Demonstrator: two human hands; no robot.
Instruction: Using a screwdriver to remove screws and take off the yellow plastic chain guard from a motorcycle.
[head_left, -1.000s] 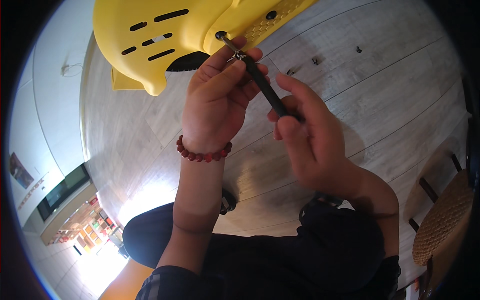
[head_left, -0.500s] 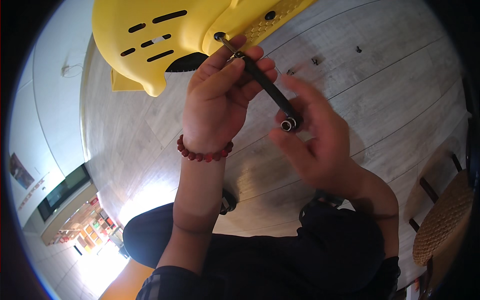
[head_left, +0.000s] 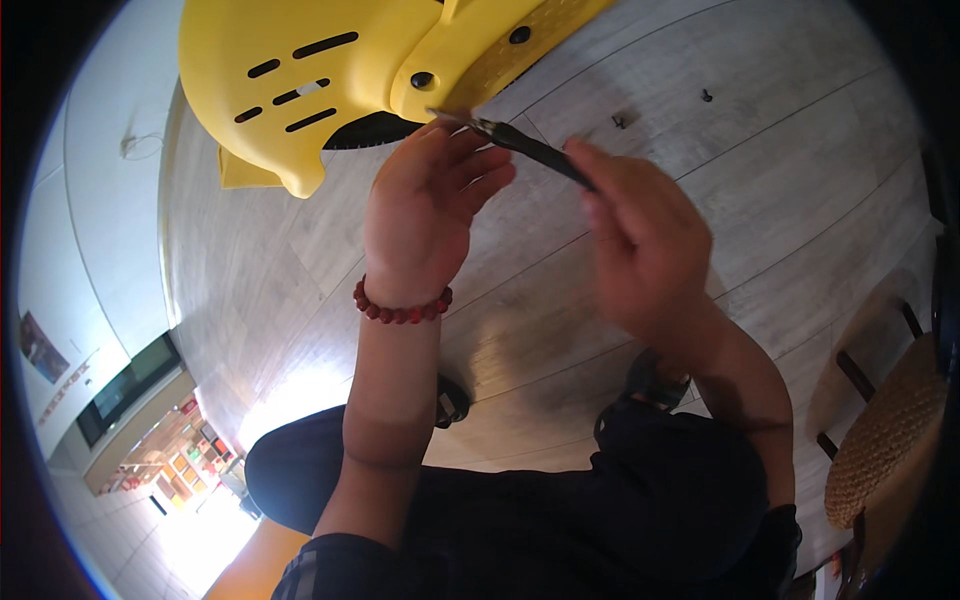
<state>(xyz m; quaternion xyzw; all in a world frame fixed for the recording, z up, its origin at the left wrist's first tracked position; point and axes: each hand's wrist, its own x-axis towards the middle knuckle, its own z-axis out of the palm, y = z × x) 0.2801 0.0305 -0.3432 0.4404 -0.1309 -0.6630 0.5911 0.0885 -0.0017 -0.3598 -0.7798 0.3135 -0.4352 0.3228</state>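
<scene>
A black-handled socket wrench (head_left: 548, 156) with a thin metal shaft (head_left: 452, 115) slants across the space between my hands. My right hand (head_left: 650, 235) is closed around its lower end, slightly blurred. Beside the shaft, my left hand (head_left: 425, 205) is palm up with its fingers loosely spread; whether a fingertip touches the metal is hard to tell. A red bead bracelet circles that wrist. Just beyond lies a large yellow plastic body (head_left: 390, 45) with slots and two black round fasteners. The shaft's tip is close below the nearer fastener (head_left: 422, 80).
Two small dark screws (head_left: 618, 122) lie on the grey plank floor (head_left: 780, 200), right of the yellow body. A woven stool (head_left: 885, 430) stands at the right edge. A white wall curves along the left. My legs and feet are below my hands.
The wrench has pulled back from the nearer fastener and tilted flatter. My left fingers have loosened from it, while my right hand has closed on its lower end. The yellow body has shifted slightly left.
</scene>
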